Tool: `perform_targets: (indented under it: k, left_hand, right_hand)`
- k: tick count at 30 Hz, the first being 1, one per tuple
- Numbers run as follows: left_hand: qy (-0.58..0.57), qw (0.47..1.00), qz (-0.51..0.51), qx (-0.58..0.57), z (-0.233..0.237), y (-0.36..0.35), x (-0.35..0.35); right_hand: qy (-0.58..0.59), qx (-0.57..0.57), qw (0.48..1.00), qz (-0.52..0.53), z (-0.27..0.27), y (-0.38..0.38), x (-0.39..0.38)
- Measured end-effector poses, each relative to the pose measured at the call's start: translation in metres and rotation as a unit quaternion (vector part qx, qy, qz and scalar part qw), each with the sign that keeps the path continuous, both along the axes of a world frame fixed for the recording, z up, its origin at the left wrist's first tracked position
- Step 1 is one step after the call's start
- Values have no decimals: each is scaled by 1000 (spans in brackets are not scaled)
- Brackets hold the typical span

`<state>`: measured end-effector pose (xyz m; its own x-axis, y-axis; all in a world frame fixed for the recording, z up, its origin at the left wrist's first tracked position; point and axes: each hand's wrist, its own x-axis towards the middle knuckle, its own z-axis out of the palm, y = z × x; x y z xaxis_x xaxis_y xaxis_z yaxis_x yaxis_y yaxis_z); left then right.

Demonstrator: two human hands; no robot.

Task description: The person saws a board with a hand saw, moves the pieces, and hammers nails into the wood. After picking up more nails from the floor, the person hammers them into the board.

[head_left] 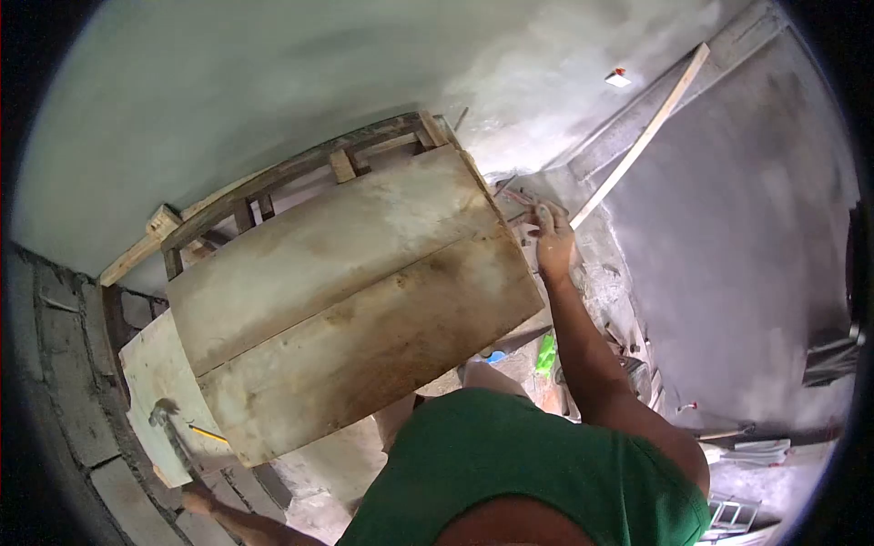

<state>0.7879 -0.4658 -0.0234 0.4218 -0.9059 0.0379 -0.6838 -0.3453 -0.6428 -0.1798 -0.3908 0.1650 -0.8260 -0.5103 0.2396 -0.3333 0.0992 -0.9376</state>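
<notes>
As seen from the head camera, the left hand (196,498) sits at the lower left edge, closed round the handle of a hammer (169,426). The hammer's head points up and lies over a pale board (150,373), just beside a yellow pencil (209,434). 2 stained panels (364,300) lie edge to edge on a wooden frame (264,187) and fill the middle of the view. The frame's rails show past their far edge, against a plastered wall (273,73). The right hand (552,238) is raised at the panels' right corner, arm extended, fingers stretched upward at the lower end of a long slat (648,129) that slants up to the right. Whether that hand grips the slat or merely touches it cannot be told; thin items beside the fingers are too small to identify. A block wall (55,364) runs down the left side. A green shirt (519,473) fills the bottom.
</notes>
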Motion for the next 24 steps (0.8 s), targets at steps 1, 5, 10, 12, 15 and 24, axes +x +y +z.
perform_targets:
  k: [1, 5, 10, 12, 15, 24]
  left_hand:
    - [17, 1000, 6, -14, 13, 5, 1]
    - [85, 995, 16, -50, 82, 17, -28]
    - [304, 940, 18, -153, 152, 14, -127]
    - [530, 790, 56, -301, 171, 7, -201]
    - [708, 633, 84, -302, 194, -2, -326]
    - [766, 505, -388, -87, 145, -7, -644]
  right_hand:
    - [-35, 6, 999, 37, 11, -4, 13]
    - [-278, -24, 908, 314, -17, -28, 53]
    - [58, 178, 779, 598, -46, -65, 189]
    - [44, 215, 699, 681, -28, -79, 235]
    - [-41, 236, 720, 651, -13, -89, 281]
    - [-422, -122, 854, 281, -38, -59, 161]
